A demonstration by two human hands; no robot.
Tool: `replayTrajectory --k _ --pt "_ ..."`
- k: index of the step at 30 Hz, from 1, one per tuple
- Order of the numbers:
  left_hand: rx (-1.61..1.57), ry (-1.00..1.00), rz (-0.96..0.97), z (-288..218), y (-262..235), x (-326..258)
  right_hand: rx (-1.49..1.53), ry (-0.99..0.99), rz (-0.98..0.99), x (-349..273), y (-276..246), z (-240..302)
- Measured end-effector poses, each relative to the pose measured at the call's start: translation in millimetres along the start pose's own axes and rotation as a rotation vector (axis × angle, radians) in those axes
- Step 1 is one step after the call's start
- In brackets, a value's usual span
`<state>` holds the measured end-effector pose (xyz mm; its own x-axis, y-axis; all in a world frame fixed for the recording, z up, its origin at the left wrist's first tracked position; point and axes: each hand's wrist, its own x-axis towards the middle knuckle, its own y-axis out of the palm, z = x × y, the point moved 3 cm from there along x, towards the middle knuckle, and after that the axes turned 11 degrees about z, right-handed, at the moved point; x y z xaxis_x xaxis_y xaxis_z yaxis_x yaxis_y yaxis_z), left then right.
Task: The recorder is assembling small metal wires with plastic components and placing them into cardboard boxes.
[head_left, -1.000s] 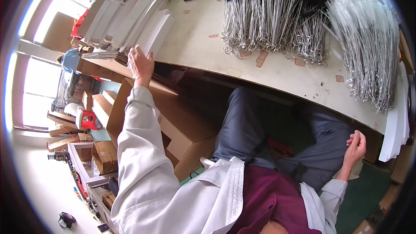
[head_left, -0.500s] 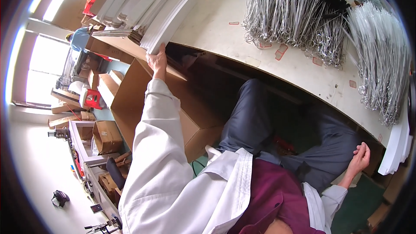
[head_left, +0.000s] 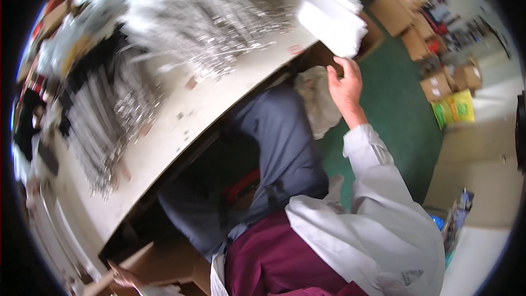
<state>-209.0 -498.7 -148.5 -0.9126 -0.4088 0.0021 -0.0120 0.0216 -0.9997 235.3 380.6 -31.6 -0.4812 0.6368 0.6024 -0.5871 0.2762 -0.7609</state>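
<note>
My right hand (head_left: 346,89) is raised just below a stack of white flat pieces (head_left: 331,19) that overhangs the right end of the table. Its thumb and fingers are apart, with nothing between them; whether the fingertips touch the stack I cannot tell. At the lower left, my left hand (head_left: 125,275) is partly in view beside a cardboard box (head_left: 175,260), its visible fingers stretched out and holding nothing. Blurred bundles of clear-bristled wire brushes (head_left: 203,27) and black-bristled wire brushes (head_left: 104,126) lie on the table (head_left: 181,115).
More white flat pieces (head_left: 66,225) lie at the table's left end. A pale plastic bag (head_left: 318,101) is beside my knee. Across the green floor (head_left: 397,104) are several cardboard boxes (head_left: 438,85) and a yellow package (head_left: 455,108).
The view has swung to the right. My left hand has come off the white stack at the left, and my right hand has moved up to the white stack at the right end.
</note>
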Motion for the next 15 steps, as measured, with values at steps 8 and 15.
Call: replayTrajectory --k 8,15 --pt "-0.730 0.512 -0.083 -121.2 -14.7 -118.8 -0.355 -0.108 0.238 45.0 -11.6 -53.0" --pt "-0.824 0.646 0.184 -222.1 -21.0 -203.8 -0.352 -0.092 0.259 60.8 1.1 -40.8"
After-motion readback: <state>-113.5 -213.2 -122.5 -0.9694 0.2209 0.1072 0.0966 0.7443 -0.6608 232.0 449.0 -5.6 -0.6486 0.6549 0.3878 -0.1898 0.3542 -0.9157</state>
